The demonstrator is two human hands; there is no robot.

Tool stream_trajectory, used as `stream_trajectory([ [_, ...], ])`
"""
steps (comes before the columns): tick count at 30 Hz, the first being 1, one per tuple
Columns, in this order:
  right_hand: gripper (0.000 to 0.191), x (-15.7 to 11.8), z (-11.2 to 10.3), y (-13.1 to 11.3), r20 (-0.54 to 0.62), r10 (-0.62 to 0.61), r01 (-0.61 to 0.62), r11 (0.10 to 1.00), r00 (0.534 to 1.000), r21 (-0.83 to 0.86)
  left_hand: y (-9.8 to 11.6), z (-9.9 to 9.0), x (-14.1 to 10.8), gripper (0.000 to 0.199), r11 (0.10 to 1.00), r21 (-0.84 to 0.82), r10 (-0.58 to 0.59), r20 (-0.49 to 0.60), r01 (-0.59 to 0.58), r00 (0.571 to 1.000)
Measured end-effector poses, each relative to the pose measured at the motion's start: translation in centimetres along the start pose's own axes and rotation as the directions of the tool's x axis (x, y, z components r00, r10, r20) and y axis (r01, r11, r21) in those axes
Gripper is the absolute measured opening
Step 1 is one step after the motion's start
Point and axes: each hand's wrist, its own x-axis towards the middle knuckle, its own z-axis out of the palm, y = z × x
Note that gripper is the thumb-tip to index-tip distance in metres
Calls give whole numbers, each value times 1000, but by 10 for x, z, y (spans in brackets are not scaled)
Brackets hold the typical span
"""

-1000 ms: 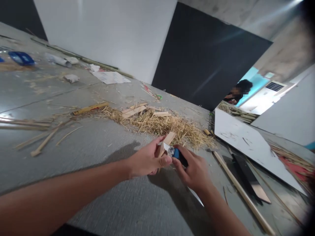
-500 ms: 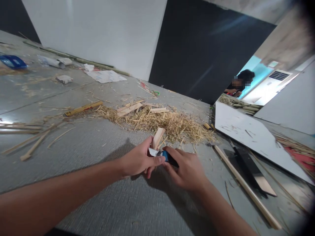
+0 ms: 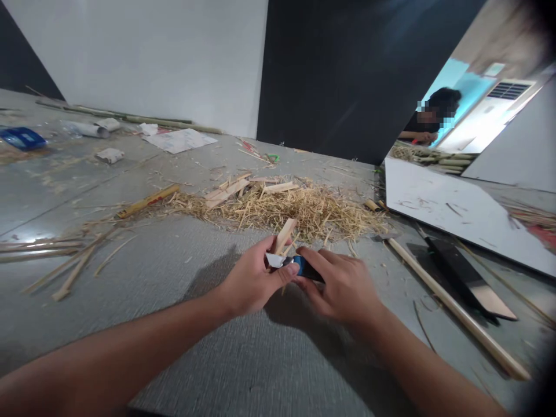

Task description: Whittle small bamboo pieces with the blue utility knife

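Observation:
My left hand (image 3: 252,277) is closed around a pale flat piece of wood (image 3: 286,233), whose far end sticks up past the fingers. In my right hand (image 3: 341,284) is a utility knife (image 3: 311,270) with a black and blue handle. Its broad blade (image 3: 274,260) points left and lies against or just over the wood; the exact contact cannot be made out. My left thumb presses on the blue part of the knife near the blade. Just beyond both hands spreads a heap of thin wood shavings (image 3: 299,208).
Right of me lie a wooden-handled tool (image 3: 456,313), a black and tan flat object (image 3: 471,278) and a white board (image 3: 447,202). Thin strips (image 3: 82,260) and a yellow stick (image 3: 150,201) are on the left. Further back are paper (image 3: 180,141) and another person (image 3: 434,116).
The view has shifted and tilted slightly. Both hands keep their hold, with the knife and the wood still together in nearly the same pose.

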Motion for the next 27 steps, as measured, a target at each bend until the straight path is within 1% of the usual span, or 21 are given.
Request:
stream_trajectory([
  [2,44,0,0,0,-23,16,-17,999,1000,-40,0,0,1,46,998,57,2,-32,0,999],
  [5,47,0,0,-1,-26,48,-50,996,998,-71,0,0,1,45,991,131,-16,-82,26,996],
  [12,50,1,1,-6,51,132,-131,991,990,-37,1,-1,2,36,981,165,-80,-116,98,990],
  [18,49,3,4,-11,91,216,-212,976,972,-52,3,-1,6,34,969,225,-67,-159,102,985],
  [24,49,4,6,-13,97,244,-242,970,965,-26,1,0,7,44,925,335,-116,-200,179,973],
  [27,49,5,6,-12,96,271,-272,962,958,-1,-5,1,8,48,916,363,-99,-209,171,973],
])
